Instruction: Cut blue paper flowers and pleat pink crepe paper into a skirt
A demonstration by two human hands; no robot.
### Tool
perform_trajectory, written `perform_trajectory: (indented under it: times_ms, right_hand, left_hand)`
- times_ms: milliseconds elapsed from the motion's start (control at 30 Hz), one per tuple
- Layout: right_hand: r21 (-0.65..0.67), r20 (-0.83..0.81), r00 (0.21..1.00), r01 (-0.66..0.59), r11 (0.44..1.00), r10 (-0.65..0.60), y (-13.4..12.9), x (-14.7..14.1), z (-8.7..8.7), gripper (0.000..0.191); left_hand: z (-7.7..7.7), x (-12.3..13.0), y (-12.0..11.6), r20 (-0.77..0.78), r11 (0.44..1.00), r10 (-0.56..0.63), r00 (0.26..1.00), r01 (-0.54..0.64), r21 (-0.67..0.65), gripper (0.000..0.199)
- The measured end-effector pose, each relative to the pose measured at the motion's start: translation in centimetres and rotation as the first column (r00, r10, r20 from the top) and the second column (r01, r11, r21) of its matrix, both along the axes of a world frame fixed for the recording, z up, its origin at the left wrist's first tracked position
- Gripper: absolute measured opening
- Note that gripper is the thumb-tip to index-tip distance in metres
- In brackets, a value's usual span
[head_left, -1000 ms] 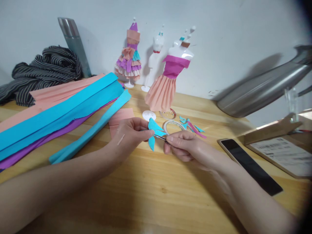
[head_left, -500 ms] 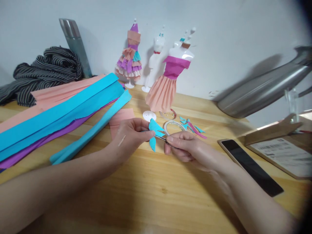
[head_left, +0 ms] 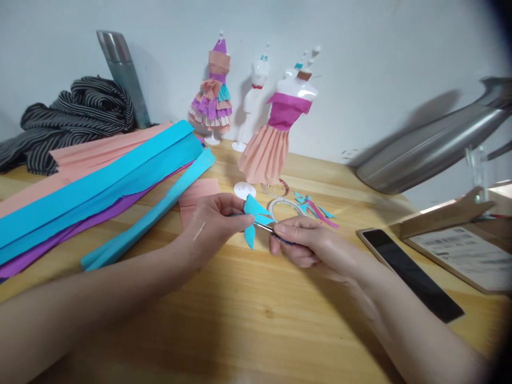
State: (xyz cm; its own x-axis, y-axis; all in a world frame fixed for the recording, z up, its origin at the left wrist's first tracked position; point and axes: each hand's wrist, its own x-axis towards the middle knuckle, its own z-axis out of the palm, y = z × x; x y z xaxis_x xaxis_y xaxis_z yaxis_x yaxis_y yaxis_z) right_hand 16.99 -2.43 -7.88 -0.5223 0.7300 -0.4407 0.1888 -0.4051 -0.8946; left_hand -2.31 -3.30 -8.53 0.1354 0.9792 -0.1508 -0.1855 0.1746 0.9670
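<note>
Between thumb and fingers, my left hand (head_left: pixel 220 218) pinches a turquoise paper piece (head_left: pixel 256 210) with pointed ends, held above the table. My right hand (head_left: pixel 300 240) is closed round the handles of small scissors (head_left: pixel 266 228), whose blades reach left to the turquoise piece; their tips are hidden by it. Just behind the hands lies a roll of tape (head_left: pixel 285 201). A mannequin in a magenta top and pleated pink skirt (head_left: pixel 266 152) leans on a stand with a round white base (head_left: pixel 245 190).
Folded blue paper (head_left: pixel 100 186), a turquoise strip (head_left: pixel 160 208) and striped cloth (head_left: pixel 80 114) lie left. Turquoise scraps (head_left: pixel 303 202) lie behind my right hand. A phone (head_left: pixel 412 272), a cardboard box (head_left: pixel 460 250) and a metal jug (head_left: pixel 432 144) are right. More dressed mannequins (head_left: pixel 219 80) stand behind.
The scissors have turned slightly in my right hand, and more of their blades and dark blue handle shows. My left hand keeps its hold on the turquoise piece, almost unmoved.
</note>
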Motion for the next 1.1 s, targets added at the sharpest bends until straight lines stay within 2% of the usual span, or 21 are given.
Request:
perform_trajectory:
  times_ms: [467,667,900,1100]
  right_hand:
    - [0.000,0.016,1.000,0.018,1.000,-0.018,0.0,-0.1,0.1,0.044]
    - [0.113,0.054,0.999,-0.005,0.994,-0.001,-0.3,0.1,0.5,0.047]
    - [-0.016,-0.004,1.000,-0.017,1.000,0.017,-0.2,0.3,0.4,0.046]
    - [-0.036,-0.023,0.999,-0.050,0.998,0.049,0.1,0.7,0.0,0.044]
  left_hand:
    - [0.2,0.0,-0.1,-0.011,1.000,-0.012,1.000,0.012,0.014,0.009]
    - [-0.3,0.0,0.1,0.028,1.000,-0.011,1.000,0.011,0.012,0.013]
    - [-0.7,0.0,0.3,0.073,1.000,0.015,0.997,-0.016,0.011,0.020]
    - [-0.3,-0.2,0.4,0.091,1.000,0.029,0.995,-0.030,0.010,0.020]
